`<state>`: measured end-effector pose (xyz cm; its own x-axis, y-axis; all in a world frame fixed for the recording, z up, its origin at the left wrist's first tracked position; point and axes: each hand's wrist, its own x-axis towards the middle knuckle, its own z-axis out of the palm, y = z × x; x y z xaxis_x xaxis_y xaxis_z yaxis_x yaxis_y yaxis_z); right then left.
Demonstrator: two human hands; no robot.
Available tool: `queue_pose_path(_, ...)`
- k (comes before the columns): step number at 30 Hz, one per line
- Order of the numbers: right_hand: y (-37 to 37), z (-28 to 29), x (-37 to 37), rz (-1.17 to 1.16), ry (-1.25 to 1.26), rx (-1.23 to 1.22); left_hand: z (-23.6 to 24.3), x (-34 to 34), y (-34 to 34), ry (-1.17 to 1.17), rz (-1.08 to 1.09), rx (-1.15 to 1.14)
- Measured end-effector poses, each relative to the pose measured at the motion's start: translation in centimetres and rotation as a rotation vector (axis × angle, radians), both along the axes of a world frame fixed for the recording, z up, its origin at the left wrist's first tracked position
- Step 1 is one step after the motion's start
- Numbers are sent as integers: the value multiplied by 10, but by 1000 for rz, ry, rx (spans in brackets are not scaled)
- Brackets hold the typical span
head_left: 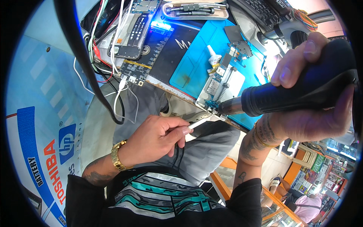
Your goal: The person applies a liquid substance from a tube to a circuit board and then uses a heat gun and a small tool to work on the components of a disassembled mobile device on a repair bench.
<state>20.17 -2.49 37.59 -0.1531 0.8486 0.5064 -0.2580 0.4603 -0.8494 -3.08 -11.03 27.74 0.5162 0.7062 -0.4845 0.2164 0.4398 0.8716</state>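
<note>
My right hand [315,126] is wrapped round the black handle of a hot air gun [287,96]. Its metal nozzle [231,106] points left at the near end of a small circuit board [214,85], which sits in a metal board holder [235,82] on a blue work mat [189,68]. Between the thumb and fingers of my left hand [160,138] is a pair of white tweezers [198,122]. The tweezers' tips reach the near end of the board, close to the nozzle. What exactly they touch there is too small to tell.
A white-capped tube [213,58] and loose board parts [240,49] lie on the mat. Behind are a tool case [194,9], a keyboard [257,13] and a lit test board [141,62] with cables. A black cable [85,56] hangs at left. Another person [306,208] is at lower right.
</note>
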Motion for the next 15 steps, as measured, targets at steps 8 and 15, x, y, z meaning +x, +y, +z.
queue_pose_path(8,0,-1,-1,-5,5,17,-1,0,-1,-5,9,32)
queue_pose_path(15,0,-3,-2,-7,30,37,-1,0,-1,-11,17,24)
